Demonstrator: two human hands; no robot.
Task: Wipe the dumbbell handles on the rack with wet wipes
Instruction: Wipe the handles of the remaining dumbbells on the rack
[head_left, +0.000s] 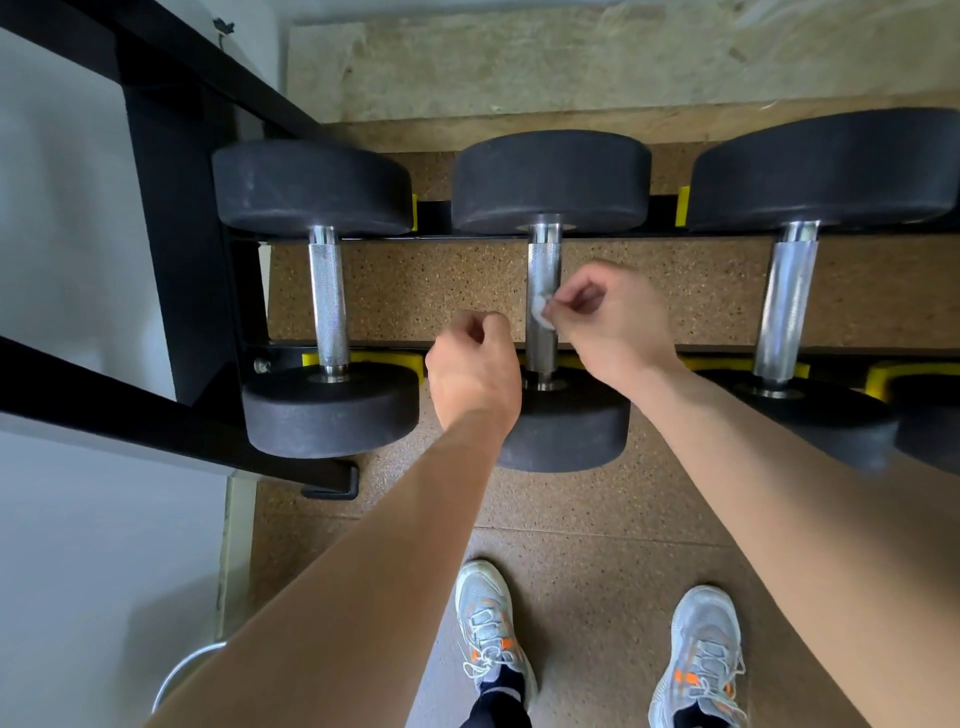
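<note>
The right grip (618, 322) pinched the soft, probably tear-prone wet wipe (543, 312) against the middle dumbbell's knurled handle (542, 265) on the rack (171, 234), while the left grip (475, 369) hung curled beside it, seemingly empty.

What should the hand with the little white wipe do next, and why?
Probably rub the wipe up and down the middle handle. The right hand pinches the wipe against that handle about halfway along, so bare metal lies above and below it. The left hand is curled beside the handle, with nothing seen in it.
</note>
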